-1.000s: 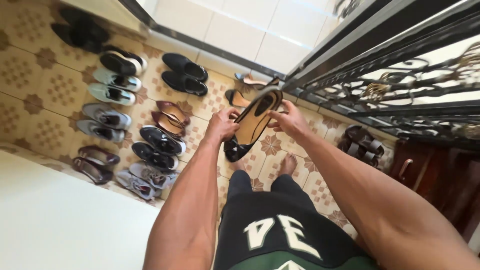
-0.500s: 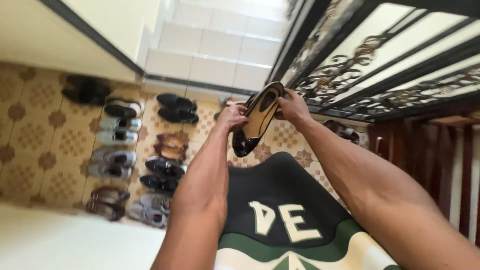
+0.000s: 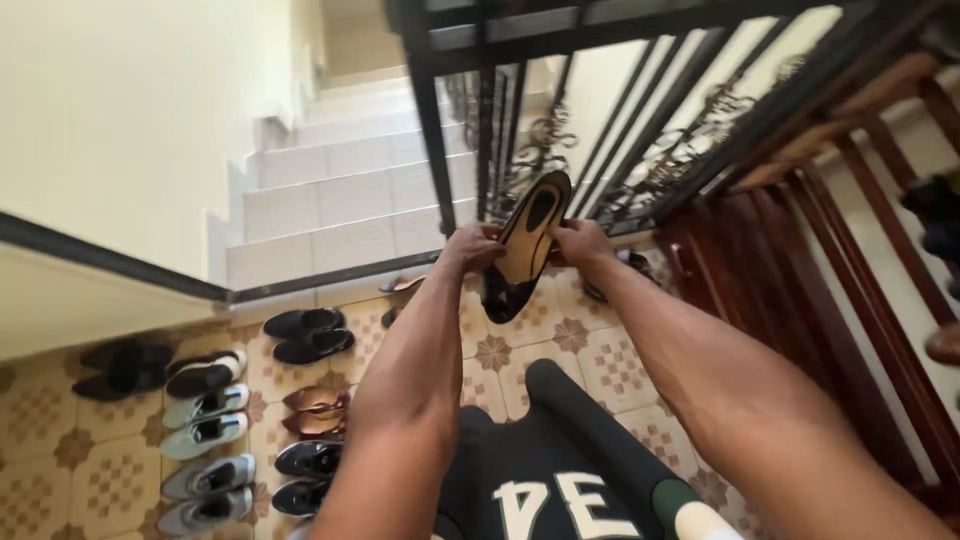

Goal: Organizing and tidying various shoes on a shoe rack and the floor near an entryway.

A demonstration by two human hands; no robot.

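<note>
Held up in front of the black iron railing: a black flat shoe with a tan insole, heel end highest, dark toe pointing down toward the patterned floor tiles. Left hand closed on the shoe's left edge near the middle, fingers curled over the rim. Right hand gripping the opposite edge, thumb toward the insole. Both forearms stretched out from the bottom of the view, meeting at the shoe. Left of the railing, white tiled stairs climbing away beside a cream wall. Below the stairs, rows of paired shoes on the tiles: black, grey, pale green, maroon. Right of the railing, dark wooden slats slanting down. Directly beneath the shoe, dark shorts with pale lettering.
</note>
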